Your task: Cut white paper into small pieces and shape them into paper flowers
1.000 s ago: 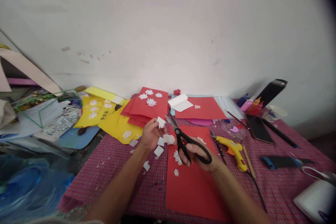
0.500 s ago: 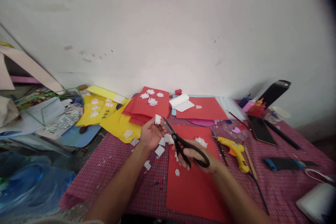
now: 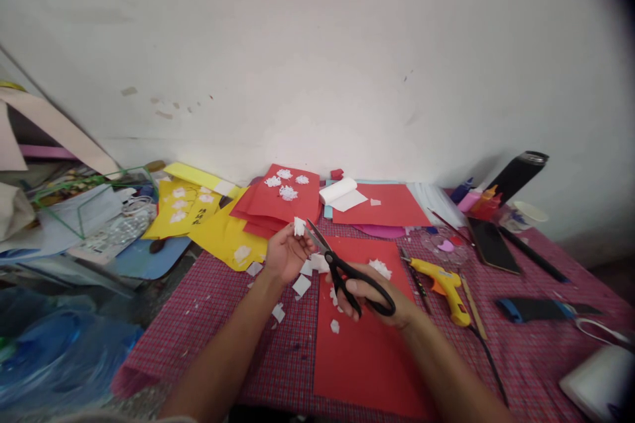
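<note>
My left hand pinches a small folded white paper piece above the checked tablecloth. My right hand grips black scissors, whose blades point up and left, their tip close to the white piece. Both hands hover over a red paper sheet lying in front of me. Several white paper scraps lie on the cloth and sheet under the hands. A white cut-out flower rests on the red sheet beside my right hand.
A yellow glue gun lies right of the red sheet, its cord running toward me. Red sheets with white flowers and yellow sheets are stacked by the wall. A black phone, bottles, a black flask and a blue-handled tool stand at right.
The scissors' blades have come closer to the white piece and closed somewhat. The left hand has shifted the piece slightly left and up. The view moved a little.
</note>
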Demonstrator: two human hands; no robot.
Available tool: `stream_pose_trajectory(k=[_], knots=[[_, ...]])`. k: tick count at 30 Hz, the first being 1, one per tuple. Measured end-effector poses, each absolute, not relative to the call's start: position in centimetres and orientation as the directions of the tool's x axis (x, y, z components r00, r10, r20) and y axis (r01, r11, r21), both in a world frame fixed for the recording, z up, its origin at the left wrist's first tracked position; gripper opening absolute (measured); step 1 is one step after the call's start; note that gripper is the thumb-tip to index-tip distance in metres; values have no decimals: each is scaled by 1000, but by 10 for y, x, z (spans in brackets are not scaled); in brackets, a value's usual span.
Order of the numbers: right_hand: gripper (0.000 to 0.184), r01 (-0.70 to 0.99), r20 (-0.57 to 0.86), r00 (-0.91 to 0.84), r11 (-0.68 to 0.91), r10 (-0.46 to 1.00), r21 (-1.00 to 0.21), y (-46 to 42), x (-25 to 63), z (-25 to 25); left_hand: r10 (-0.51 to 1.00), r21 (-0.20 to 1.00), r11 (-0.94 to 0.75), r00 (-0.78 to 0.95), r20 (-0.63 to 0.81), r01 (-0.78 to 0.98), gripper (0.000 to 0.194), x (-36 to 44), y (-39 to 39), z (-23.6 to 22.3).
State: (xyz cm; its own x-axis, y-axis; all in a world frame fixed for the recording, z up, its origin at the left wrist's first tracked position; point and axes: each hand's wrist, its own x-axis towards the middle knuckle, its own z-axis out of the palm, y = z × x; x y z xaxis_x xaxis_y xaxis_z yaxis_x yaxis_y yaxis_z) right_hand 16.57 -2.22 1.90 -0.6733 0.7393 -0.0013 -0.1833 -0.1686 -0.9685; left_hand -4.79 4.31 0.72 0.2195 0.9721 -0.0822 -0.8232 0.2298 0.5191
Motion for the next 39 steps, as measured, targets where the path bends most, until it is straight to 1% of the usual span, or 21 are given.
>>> stream_pose_trajectory(k=[5, 8, 14, 20, 33, 39], knots=[[46, -184, 6, -690, -167, 724, -969, -22, 166, 20, 975, 509, 223, 185, -125, -832, 8, -47, 44, 8], [47, -183, 6, -708, -176, 706, -967, -23, 166, 20, 978, 518, 208, 179, -106, -830, 7, -46, 44, 8], [46, -186, -1, -697, -182, 717, -966, -23, 164, 19, 979, 554, 201, 189, -80, -808, 7, -46, 44, 5], [46, -179, -17, -687, -192, 727, -965, -22, 164, 19, 979, 554, 192, 195, -54, -810, 7, -45, 44, 5], [40, -186, -3, -705, -189, 709, -964, -22, 164, 20, 991, 611, 114, 129, -19, -783, 5, -43, 43, 6], [41, -190, -6, -714, -203, 700, -961, -22, 165, 19, 994, 597, 96, 105, -20, -796, 6, -42, 41, 10]])
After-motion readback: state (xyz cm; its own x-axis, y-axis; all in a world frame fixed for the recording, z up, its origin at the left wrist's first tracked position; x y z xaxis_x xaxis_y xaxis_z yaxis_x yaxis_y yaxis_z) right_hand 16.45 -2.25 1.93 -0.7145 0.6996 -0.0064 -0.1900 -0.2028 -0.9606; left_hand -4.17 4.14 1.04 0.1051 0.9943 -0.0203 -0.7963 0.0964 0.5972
